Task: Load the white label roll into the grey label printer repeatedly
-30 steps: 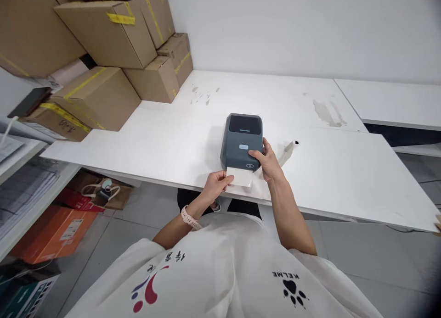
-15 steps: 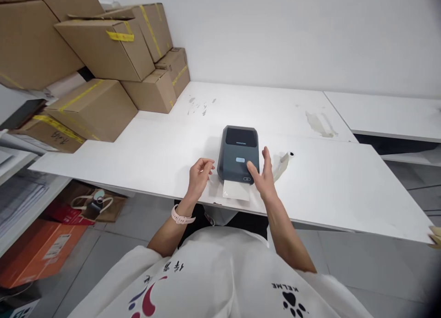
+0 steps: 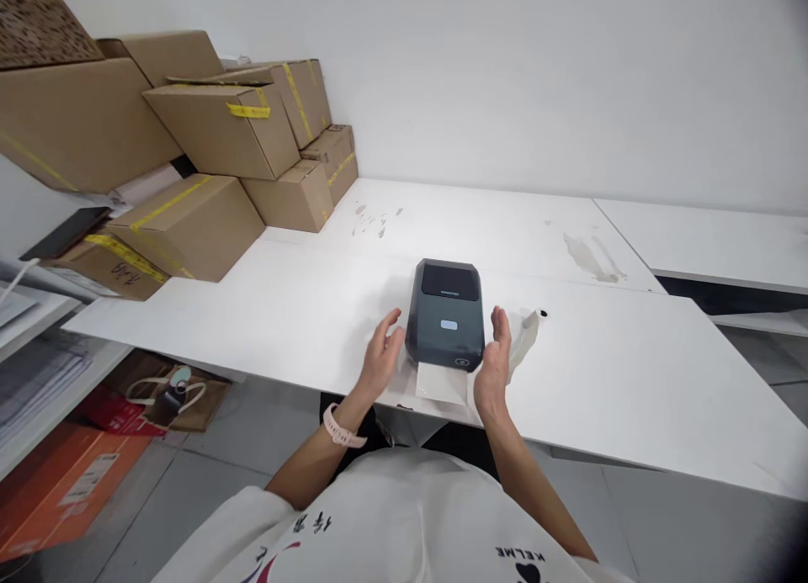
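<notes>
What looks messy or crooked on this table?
The white table has a brownish smear behind the printer, off to the right, and small dark specks near the cardboard boxes. Those boxes are stacked crooked, with the upper ones tilted. A white label sticks out of the printer's front.

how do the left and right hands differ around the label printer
The left hand is loosely curled with the thumb apart, and has a pink watch on its wrist. The right hand is flat, fingers together, wrist bare. Both are open, flanking the grey printer, one on each side.
</notes>
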